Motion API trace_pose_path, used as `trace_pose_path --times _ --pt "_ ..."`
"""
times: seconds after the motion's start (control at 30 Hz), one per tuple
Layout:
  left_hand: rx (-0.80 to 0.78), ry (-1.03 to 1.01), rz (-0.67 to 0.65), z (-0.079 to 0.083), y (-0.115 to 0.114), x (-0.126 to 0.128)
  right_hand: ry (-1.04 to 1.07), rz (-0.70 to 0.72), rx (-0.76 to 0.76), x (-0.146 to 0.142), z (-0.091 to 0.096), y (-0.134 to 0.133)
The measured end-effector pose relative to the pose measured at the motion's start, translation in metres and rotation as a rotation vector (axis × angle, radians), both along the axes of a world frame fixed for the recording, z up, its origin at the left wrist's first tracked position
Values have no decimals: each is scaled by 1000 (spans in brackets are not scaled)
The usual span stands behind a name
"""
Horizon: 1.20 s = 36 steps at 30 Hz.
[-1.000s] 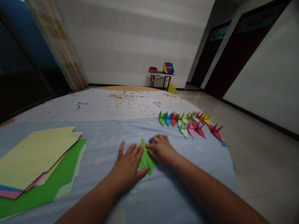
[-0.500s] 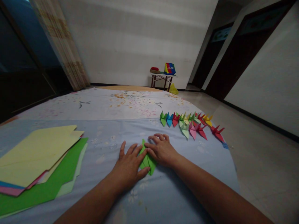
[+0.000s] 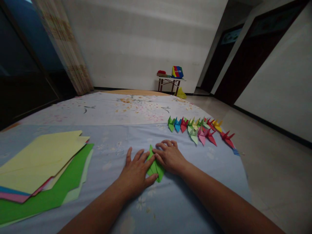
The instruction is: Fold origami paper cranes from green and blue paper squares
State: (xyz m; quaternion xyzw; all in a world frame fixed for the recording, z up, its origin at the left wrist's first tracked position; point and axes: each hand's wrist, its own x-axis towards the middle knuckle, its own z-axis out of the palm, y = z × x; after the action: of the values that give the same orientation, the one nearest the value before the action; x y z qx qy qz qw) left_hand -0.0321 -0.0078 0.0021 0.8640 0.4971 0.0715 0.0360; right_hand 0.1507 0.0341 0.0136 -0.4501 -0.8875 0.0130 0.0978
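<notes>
A folded piece of green origami paper (image 3: 156, 169) lies flat on the blue cloth, its narrow tip pointing away from me. My left hand (image 3: 136, 171) rests on its left side with fingers spread, index finger and thumb on the paper. On the upper right edge, my right hand (image 3: 170, 156) presses with thumb and index fingertip. Its other fingers are loosely bent and apart on the cloth. Both hands are open, and they partly cover the paper.
A stack of coloured paper sheets (image 3: 46, 159) lies at the left. Several folded paper cranes (image 3: 201, 135) stand in rows at the right, near the edge of the cloth-covered table (image 3: 107, 112). A small stand (image 3: 172, 78) with a colourful box (image 3: 177, 72) is by the wall.
The view has shifted very slightly, so everything sits a few pixels over. Both hands stay on the green paper in nearly the same pose.
</notes>
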Motion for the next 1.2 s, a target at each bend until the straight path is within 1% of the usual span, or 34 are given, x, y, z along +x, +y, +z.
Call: trace_pose_path --times 0.27,0.4,0.63,0.8,1.03,1.2 --pt "-8 -15 3 1 0 0 -17 25 19 1 -2 1" --pt "-18 0 3 3 0 0 -31 -2 15 -1 0 3" --pt "-12 33 17 4 -1 2 -36 -60 13 -5 -1 17" --pt "-1 39 14 2 0 1 28 -40 22 -2 -2 11" --pt "-11 19 -25 0 0 0 18 -30 13 4 -6 5" --pt "-25 25 -17 1 0 1 12 -47 37 4 -6 5"
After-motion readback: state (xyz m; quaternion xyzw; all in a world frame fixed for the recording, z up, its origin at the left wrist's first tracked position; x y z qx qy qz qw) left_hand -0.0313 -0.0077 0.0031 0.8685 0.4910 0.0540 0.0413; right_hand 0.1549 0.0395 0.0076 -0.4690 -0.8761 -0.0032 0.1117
